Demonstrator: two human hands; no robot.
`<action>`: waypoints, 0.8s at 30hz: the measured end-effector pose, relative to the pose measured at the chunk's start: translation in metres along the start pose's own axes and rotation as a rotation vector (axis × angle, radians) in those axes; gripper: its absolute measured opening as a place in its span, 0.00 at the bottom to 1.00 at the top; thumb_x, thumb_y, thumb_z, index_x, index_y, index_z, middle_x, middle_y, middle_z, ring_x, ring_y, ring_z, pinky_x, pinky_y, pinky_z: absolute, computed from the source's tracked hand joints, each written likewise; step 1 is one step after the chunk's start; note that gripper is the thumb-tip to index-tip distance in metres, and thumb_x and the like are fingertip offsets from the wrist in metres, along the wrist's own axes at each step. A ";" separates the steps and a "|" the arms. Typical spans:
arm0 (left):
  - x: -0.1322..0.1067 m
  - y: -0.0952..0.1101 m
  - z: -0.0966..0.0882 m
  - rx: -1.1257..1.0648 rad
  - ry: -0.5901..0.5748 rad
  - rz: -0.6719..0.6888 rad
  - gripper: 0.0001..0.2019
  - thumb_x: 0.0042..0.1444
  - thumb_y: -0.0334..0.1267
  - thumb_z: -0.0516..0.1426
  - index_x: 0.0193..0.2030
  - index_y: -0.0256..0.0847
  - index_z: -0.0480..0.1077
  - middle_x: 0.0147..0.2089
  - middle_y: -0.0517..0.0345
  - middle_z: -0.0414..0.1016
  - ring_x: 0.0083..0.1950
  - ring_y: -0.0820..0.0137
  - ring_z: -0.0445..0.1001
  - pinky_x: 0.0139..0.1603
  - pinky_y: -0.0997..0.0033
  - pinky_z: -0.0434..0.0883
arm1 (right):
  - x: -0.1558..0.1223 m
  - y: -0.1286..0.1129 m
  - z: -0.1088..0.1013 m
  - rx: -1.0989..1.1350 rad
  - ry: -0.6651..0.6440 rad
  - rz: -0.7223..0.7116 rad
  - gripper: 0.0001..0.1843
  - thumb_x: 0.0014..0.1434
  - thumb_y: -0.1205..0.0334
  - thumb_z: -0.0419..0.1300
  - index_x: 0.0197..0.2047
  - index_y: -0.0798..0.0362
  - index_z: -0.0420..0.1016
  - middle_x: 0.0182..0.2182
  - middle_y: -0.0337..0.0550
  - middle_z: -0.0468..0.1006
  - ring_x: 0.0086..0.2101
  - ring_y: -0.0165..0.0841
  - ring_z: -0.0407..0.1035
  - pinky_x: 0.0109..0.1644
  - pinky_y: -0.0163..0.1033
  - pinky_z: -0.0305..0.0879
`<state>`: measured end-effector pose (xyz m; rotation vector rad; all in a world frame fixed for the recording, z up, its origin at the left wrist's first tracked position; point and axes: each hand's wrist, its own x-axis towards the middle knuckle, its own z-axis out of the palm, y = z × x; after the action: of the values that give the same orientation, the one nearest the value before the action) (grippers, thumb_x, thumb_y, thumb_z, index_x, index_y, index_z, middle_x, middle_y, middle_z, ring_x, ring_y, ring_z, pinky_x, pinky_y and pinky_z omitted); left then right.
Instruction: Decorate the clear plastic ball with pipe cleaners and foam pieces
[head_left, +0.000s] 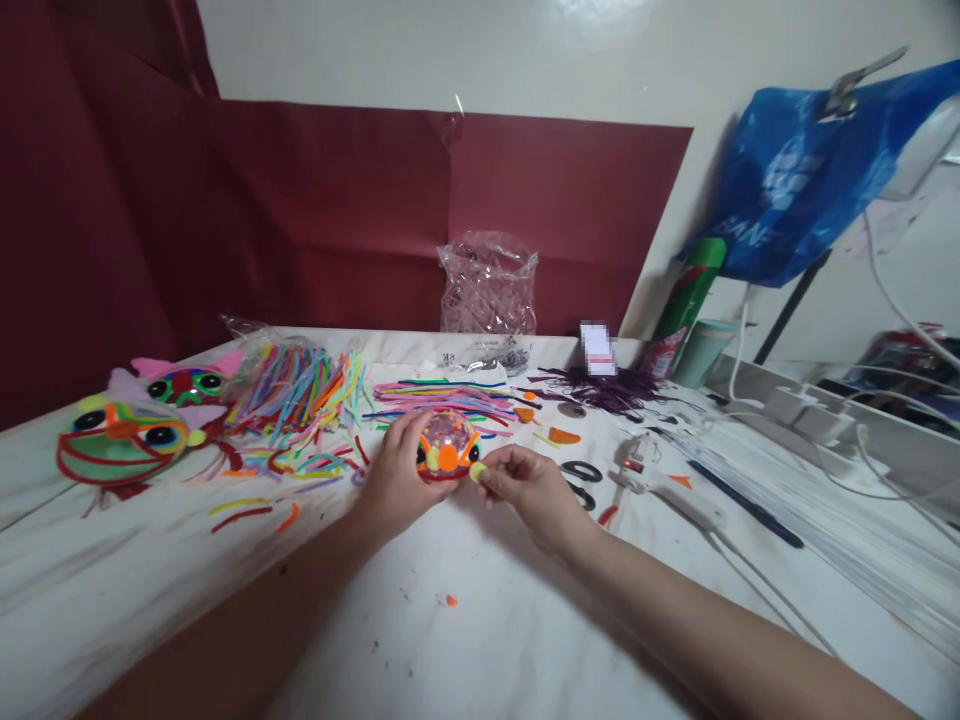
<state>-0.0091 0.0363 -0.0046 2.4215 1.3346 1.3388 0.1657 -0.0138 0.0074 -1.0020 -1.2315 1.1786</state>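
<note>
My left hand is wrapped round the left side of a clear round craft ball decorated as a face, with black eyes, an orange round nose and red and orange pipe cleaner trim. At the ball's lower right, my right hand pinches a small yellow pompom close to the right eye. Whether the pompom touches the ball, I cannot tell. Just right of my right hand lie scissors with black handles. A glue gun rests on its side beyond them.
Bundled pipe cleaners and loose ones lie behind my hands. Two decorated face crafts, one green-mouthed, stand at left. Purple strips, glue sticks, a power strip and a cup occupy the right. A clear plastic bag stands behind.
</note>
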 end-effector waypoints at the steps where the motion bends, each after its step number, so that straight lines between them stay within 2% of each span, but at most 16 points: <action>1: -0.001 0.002 0.001 0.016 -0.001 0.020 0.38 0.40 0.40 0.64 0.59 0.43 0.55 0.58 0.47 0.59 0.60 0.55 0.61 0.60 0.55 0.62 | 0.001 0.001 0.001 0.039 0.021 0.007 0.17 0.43 0.53 0.68 0.28 0.55 0.69 0.18 0.36 0.74 0.20 0.26 0.65 0.28 0.33 0.61; 6: -0.005 0.008 0.006 0.063 0.000 0.101 0.37 0.42 0.39 0.63 0.60 0.41 0.55 0.58 0.45 0.59 0.60 0.56 0.60 0.59 0.54 0.63 | 0.004 0.010 0.001 0.094 0.112 0.034 0.16 0.39 0.54 0.70 0.26 0.56 0.71 0.16 0.34 0.72 0.19 0.25 0.62 0.26 0.33 0.58; 12: -0.006 0.011 0.010 0.079 0.005 0.105 0.37 0.41 0.39 0.64 0.59 0.40 0.55 0.58 0.44 0.60 0.59 0.55 0.62 0.58 0.54 0.63 | 0.002 0.011 0.001 0.053 0.192 0.035 0.13 0.40 0.56 0.68 0.24 0.55 0.72 0.17 0.33 0.69 0.18 0.24 0.58 0.23 0.32 0.53; 24: -0.007 0.014 0.011 0.094 0.026 0.116 0.37 0.42 0.38 0.63 0.59 0.41 0.55 0.56 0.44 0.60 0.58 0.54 0.62 0.57 0.52 0.64 | -0.001 0.004 0.008 -0.026 0.220 0.035 0.09 0.39 0.60 0.64 0.22 0.55 0.69 0.14 0.31 0.65 0.16 0.23 0.56 0.21 0.32 0.52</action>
<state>0.0066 0.0259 -0.0099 2.5895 1.3103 1.3671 0.1570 -0.0142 0.0038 -1.1444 -1.0615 1.0503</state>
